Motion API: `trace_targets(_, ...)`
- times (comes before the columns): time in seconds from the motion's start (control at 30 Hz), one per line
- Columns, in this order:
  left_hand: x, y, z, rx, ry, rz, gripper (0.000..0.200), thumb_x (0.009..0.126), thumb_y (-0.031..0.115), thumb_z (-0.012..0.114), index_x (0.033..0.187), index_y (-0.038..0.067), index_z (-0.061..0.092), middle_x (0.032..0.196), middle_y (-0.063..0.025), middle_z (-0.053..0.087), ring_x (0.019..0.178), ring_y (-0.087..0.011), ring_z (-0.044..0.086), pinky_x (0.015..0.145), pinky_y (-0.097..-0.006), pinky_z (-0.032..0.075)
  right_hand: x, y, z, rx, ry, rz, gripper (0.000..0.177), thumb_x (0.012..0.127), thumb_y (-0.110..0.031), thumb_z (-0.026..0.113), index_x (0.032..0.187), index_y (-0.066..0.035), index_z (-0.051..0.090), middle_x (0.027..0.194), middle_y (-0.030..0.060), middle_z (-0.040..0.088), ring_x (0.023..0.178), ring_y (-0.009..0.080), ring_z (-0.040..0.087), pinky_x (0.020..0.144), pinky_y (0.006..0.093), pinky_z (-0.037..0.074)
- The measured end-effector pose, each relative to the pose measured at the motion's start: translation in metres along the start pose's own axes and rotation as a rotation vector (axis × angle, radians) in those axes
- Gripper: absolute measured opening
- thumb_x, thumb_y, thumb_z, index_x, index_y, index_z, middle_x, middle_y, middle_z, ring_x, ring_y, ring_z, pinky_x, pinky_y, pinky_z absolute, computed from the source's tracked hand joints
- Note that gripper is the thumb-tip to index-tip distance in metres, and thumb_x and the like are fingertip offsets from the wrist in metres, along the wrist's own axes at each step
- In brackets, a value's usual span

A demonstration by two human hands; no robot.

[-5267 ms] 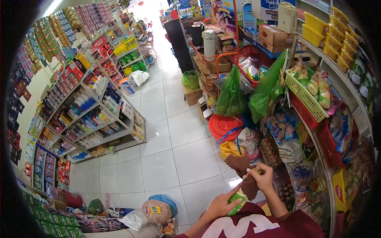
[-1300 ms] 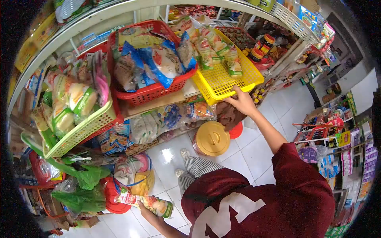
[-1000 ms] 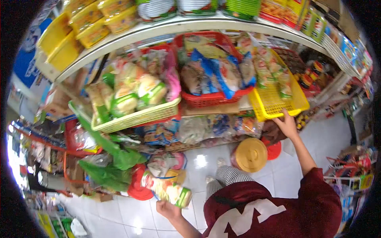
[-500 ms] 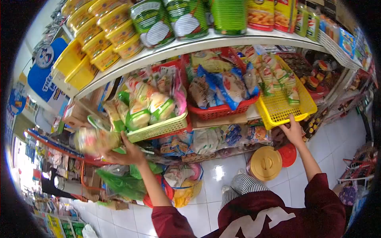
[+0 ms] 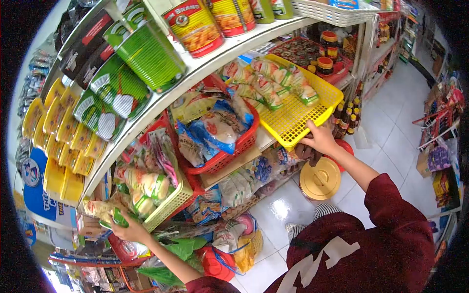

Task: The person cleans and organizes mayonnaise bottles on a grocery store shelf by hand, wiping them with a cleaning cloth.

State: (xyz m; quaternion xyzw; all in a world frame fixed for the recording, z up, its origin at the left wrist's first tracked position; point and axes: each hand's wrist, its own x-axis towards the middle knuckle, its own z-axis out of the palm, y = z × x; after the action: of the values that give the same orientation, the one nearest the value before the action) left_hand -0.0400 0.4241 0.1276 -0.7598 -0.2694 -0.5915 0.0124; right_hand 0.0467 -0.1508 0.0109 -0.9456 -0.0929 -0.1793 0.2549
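Note:
My left hand [image 5: 129,229] is at the near left end of the light green basket [image 5: 171,207], closed on a packet with a green part [image 5: 115,218]. Similar packets with green and white wrapping [image 5: 146,188] lie in that basket. My right hand [image 5: 320,138] grips the front rim of the yellow basket [image 5: 337,100], thumb on top and fingers underneath. Several like packets [image 5: 273,80] rest toward the back of the yellow basket. Between the two stands a red basket [image 5: 220,164] with blue and clear bags [image 5: 217,129].
Cans [image 5: 193,27] and yellow tubs [image 5: 63,127] line the white shelf [image 5: 205,51] above. Wrapped bags sit below the baskets. On the tiled floor are a gold-lidded container [image 5: 320,178], a red tub [image 5: 217,263] and a green bag [image 5: 173,259]. Bottles [image 5: 347,117] stand at right.
The view has turned toward the right. My left hand has brought its packet in against the light green basket's left end. My right hand still holds the yellow basket's rim.

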Motion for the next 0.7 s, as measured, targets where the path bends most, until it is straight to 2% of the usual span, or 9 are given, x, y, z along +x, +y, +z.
trace_targets(0.2,0.004,-0.035,0.018,-0.018,-0.445,0.039,0.044,0.077,0.033,0.054,0.114,0.009,0.049,0.105,-0.0212,0.047,0.100,-0.0324,0.044,0.084,-0.0394,0.035,0.002,-0.002,-0.004,0.076,0.028,-0.049,0.048,0.066,-0.034,0.064,0.095,-0.005,0.040,0.075,0.0170,0.056,0.069,0.0349,0.055,0.056,0.0405,0.043)
trace_targets(0.27,0.000,-0.033,0.019,-0.059,-0.431,0.014,0.040,0.078,0.027,0.053,0.111,0.005,0.050,0.110,-0.0221,0.045,0.103,-0.0335,0.043,0.086,-0.0396,0.035,0.002,-0.003,-0.007,0.030,0.010,-0.048,0.048,0.065,-0.034,0.064,0.095,-0.005,0.040,0.074,0.0163,0.056,0.068,0.0343,0.055,0.055,0.0404,0.043)
trace_targets(0.37,-0.005,0.049,-0.027,-0.071,-0.290,-0.111,0.033,0.079,0.022,0.051,0.105,0.001,0.053,0.112,-0.0203,0.045,0.104,-0.0311,0.043,0.088,-0.0398,0.034,-0.001,0.003,-0.001,0.083,-0.006,-0.013,0.051,0.067,-0.034,0.063,0.102,-0.007,0.039,0.073,0.0163,0.056,0.065,0.0332,0.056,0.053,0.0400,0.044)
trace_targets(0.43,-0.027,0.116,-0.062,-0.314,-0.132,0.059,0.021,0.079,0.011,0.049,0.096,0.001,0.056,0.103,-0.0147,0.052,0.100,-0.0266,0.047,0.087,-0.0384,0.037,-0.003,-0.006,-0.015,0.166,-0.096,0.041,0.061,0.068,-0.034,0.062,0.115,-0.010,0.033,0.076,0.0202,0.055,0.069,0.0359,0.055,0.057,0.0424,0.043)
trace_targets(0.47,-0.044,0.148,-0.076,-0.395,-0.195,-0.010,0.018,0.078,0.007,0.048,0.093,0.000,0.055,0.094,-0.0120,0.056,0.095,-0.0250,0.050,0.085,-0.0355,0.037,-0.006,-0.017,-0.031,0.317,-0.109,0.083,0.067,0.069,-0.029,0.064,0.121,-0.006,0.029,0.094,0.0226,0.051,0.088,0.0339,0.052,0.073,0.0393,0.042)
trace_targets(0.53,-0.078,0.217,-0.098,-0.651,-0.466,-0.074,0.015,0.075,0.004,0.050,0.089,-0.002,0.055,0.087,-0.0107,0.058,0.084,-0.0206,0.054,0.075,-0.0300,0.041,-0.028,-0.017,-0.036,0.448,-0.040,0.137,0.074,0.070,-0.028,0.062,0.127,-0.011,0.019,0.114,0.0207,0.043,0.103,0.0348,0.043,0.084,0.0381,0.037)
trace_targets(0.6,-0.104,0.280,-0.097,-1.014,-0.691,-0.132,0.015,0.074,0.004,0.053,0.088,-0.001,0.056,0.084,-0.0107,0.059,0.078,-0.0182,0.056,0.070,-0.0278,0.043,-0.057,-0.012,-0.035,0.466,-0.035,0.106,0.075,0.070,-0.025,0.063,0.128,-0.008,0.019,0.109,0.0187,0.045,0.099,0.0302,0.047,0.082,0.0362,0.039)
trace_targets(0.63,-0.113,0.309,-0.094,-1.037,-0.764,-0.089,0.014,0.074,0.005,0.054,0.087,-0.001,0.057,0.082,-0.0111,0.059,0.074,-0.0179,0.056,0.067,-0.0275,0.044,-0.072,-0.015,-0.047,0.606,-0.241,0.295,0.070,0.071,-0.026,0.063,0.126,-0.007,0.024,0.107,0.0181,0.048,0.094,0.0274,0.050,0.078,0.0343,0.041)
trace_targets(0.7,-0.126,0.361,-0.080,-1.096,-0.932,0.023,0.014,0.074,0.006,0.055,0.086,-0.002,0.057,0.079,-0.0128,0.059,0.069,-0.0192,0.058,0.064,-0.0271,0.045,-0.117,0.020,-0.014,0.728,-0.591,0.455,0.047,0.075,-0.037,0.057,0.104,0.000,0.051,0.090,0.0165,0.056,0.084,0.0218,0.054,0.075,0.0319,0.042)
